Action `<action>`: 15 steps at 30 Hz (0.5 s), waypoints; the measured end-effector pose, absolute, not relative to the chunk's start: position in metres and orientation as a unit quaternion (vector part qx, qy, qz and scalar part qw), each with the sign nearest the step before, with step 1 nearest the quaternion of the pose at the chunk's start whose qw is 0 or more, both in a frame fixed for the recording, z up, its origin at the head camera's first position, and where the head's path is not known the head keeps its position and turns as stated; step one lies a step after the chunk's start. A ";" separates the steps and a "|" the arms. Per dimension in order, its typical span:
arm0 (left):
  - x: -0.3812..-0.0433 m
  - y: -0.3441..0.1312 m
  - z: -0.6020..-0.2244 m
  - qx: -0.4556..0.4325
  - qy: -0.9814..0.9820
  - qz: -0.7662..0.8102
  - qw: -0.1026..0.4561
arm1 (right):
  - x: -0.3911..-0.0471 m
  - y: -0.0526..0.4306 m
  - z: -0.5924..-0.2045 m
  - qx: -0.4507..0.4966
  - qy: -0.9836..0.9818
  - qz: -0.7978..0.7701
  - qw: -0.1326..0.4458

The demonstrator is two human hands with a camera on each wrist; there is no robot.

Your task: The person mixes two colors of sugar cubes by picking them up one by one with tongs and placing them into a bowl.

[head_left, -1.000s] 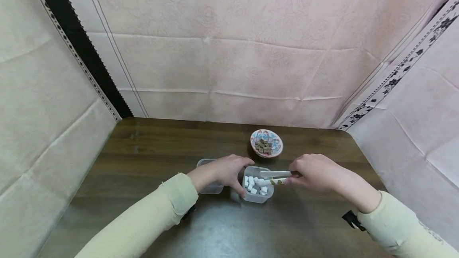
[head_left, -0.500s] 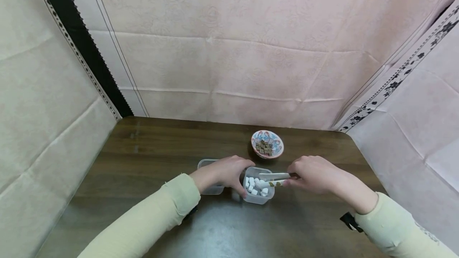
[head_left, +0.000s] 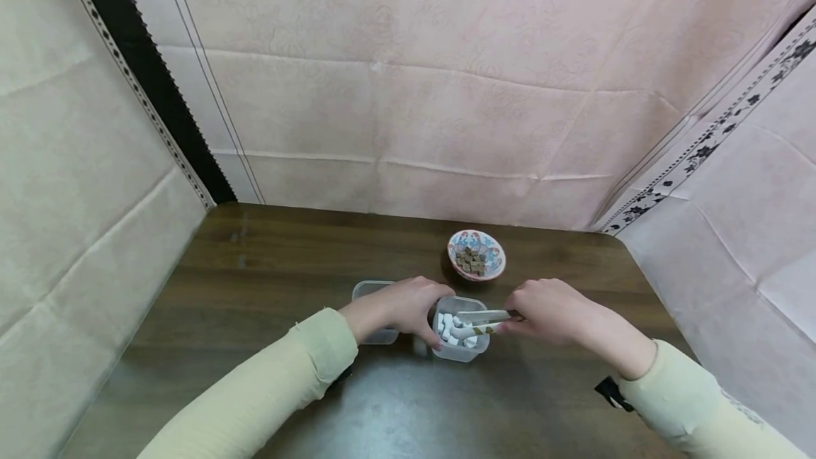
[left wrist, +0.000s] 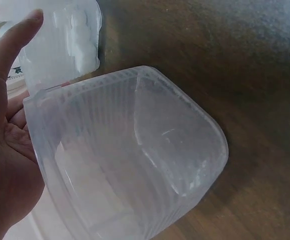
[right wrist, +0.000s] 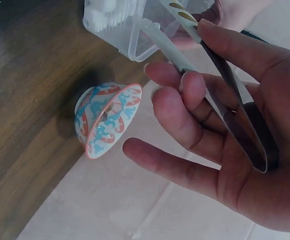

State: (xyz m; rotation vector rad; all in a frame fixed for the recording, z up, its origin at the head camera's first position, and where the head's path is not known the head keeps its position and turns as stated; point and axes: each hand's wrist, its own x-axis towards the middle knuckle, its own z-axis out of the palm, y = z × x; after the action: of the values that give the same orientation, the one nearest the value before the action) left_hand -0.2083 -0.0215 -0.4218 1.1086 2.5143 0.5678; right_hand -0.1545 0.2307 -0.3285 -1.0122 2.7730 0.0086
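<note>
Right grip (head_left: pixel 551 309): pinching the tongs (right wrist: pixel 172 50), thumb on 1 arm, fingers on the other, little finger straight and off the tool. Tongs have 2 arms, slightly apart, gold leaf marks on 1; tips are down inside the cube tub (head_left: pixel 464 355), among the white cubes (head_left: pixel 445 322). Can't tell if a cube sits between the tips.

Left grip (head_left: pixel 416 304): spread wide round the left side of the cube tub, holding it, thumb at the near corner, fingers at the far corner.

Second tub (left wrist: pixel 170 135), clear ribbed plastic, is left of the cube tub, partly under the left wrist. Patterned bowl (head_left: pixel 492 252) with brown cubes (head_left: pixel 470 262) stands beyond the cube tub. All on the wood bench (head_left: pixel 306 250). Pale cloth (head_left: pixel 414 112) behind.
</note>
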 end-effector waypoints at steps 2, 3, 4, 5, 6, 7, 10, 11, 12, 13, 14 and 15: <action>-0.209 -0.021 -0.422 0.394 0.882 0.199 0.163 | -0.155 0.229 -0.331 -0.341 0.935 0.008 0.096; -0.209 -0.021 -0.422 0.396 0.882 0.200 0.162 | -0.156 0.228 -0.333 -0.340 0.935 0.011 0.098; -0.209 -0.021 -0.423 0.397 0.881 0.199 0.161 | -0.156 0.228 -0.334 -0.338 0.936 0.014 0.100; -0.209 -0.021 -0.423 0.398 0.881 0.200 0.161 | -0.157 0.227 -0.335 -0.336 0.936 0.015 0.102; -0.209 -0.021 -0.423 0.399 0.880 0.200 0.161 | -0.157 0.226 -0.336 -0.334 0.937 0.018 0.104; -0.210 -0.021 -0.423 0.399 0.880 0.201 0.161 | -0.157 0.226 -0.337 -0.331 0.937 0.020 0.105; -0.210 -0.022 -0.423 0.395 0.879 0.207 0.167 | -0.158 0.222 -0.339 -0.323 0.939 0.025 0.111; -0.210 -0.022 -0.423 0.394 0.879 0.209 0.168 | -0.158 0.221 -0.339 -0.321 0.940 0.029 0.112; -0.210 -0.022 -0.422 0.393 0.879 0.210 0.169 | -0.159 0.219 -0.340 -0.319 0.940 0.033 0.112; -0.209 -0.023 -0.422 0.392 0.879 0.212 0.171 | -0.159 0.218 -0.340 -0.316 0.941 0.037 0.113; -0.209 -0.023 -0.422 0.392 0.878 0.213 0.172 | -0.160 0.217 -0.341 -0.313 0.942 0.039 0.115; -0.209 -0.023 -0.422 0.391 0.878 0.215 0.174 | -0.160 0.216 -0.341 -0.310 0.943 0.042 0.115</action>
State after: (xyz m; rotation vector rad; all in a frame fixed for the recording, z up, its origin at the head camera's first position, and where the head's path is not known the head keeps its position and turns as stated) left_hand -0.2090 -0.0231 -0.4217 1.1084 2.4885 0.6093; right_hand -0.1601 0.2159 -0.3412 -0.9088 2.7622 0.1238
